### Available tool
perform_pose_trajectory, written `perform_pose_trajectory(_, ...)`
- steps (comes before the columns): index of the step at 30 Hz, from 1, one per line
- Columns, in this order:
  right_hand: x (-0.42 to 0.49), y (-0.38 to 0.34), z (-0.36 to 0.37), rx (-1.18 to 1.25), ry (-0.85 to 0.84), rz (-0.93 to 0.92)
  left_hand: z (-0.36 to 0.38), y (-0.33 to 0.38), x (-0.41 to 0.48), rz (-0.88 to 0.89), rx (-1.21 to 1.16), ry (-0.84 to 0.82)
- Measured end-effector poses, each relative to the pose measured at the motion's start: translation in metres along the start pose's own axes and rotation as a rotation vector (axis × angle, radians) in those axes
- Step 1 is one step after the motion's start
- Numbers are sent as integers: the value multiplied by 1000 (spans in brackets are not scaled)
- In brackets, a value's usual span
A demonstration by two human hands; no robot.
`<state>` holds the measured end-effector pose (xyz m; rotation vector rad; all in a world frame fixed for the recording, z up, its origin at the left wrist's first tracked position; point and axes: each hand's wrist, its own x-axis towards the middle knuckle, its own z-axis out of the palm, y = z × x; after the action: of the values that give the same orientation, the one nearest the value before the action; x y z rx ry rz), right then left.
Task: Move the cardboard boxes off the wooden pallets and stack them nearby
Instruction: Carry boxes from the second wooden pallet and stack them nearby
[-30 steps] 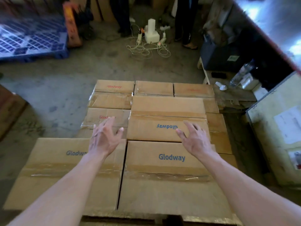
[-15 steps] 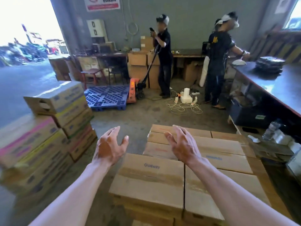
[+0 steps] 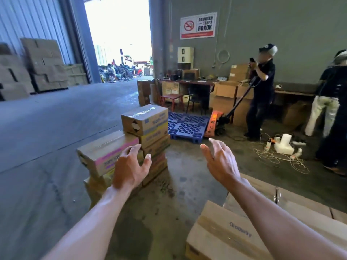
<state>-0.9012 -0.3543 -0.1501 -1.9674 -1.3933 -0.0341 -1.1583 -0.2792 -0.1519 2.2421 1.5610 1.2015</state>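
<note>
Along the far left wall, brown cartons [image 3: 43,64] stand stacked beside the open doorway. On the concrete floor [image 3: 37,147] nearer in, a stack of printed boxes [image 3: 131,139] rises, its top box [image 3: 145,119] marked in blue and yellow, a lower one banded pink. The left hand [image 3: 129,169] hovers in front of that stack, fingers spread and holding nothing. Beyond it a blue plastic pallet [image 3: 185,126] lies flat, an orange pallet jack [image 3: 216,124] at its right edge. The right hand [image 3: 219,162] is likewise open and empty, raised over bare floor. Below it, at the lower right, sit the Glodway cardboard boxes [image 3: 234,233], packed edge to edge. A person in dark clothes [image 3: 261,91] grips the jack's handle.
</note>
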Motion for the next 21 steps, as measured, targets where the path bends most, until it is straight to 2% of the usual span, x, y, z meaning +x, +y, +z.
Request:
perform_pose_trajectory(7,114,-48,103,-77,-92,-129,10,-102,104,-36,210,-16)
perform_pose_trajectory(15,243,-111,213,-61,-200,-230,24,-193,224,-150,244,26)
perform_pose_trajectory(21,342,-144,316,-34,-232,-223,62,-273,323,-164,237,33)
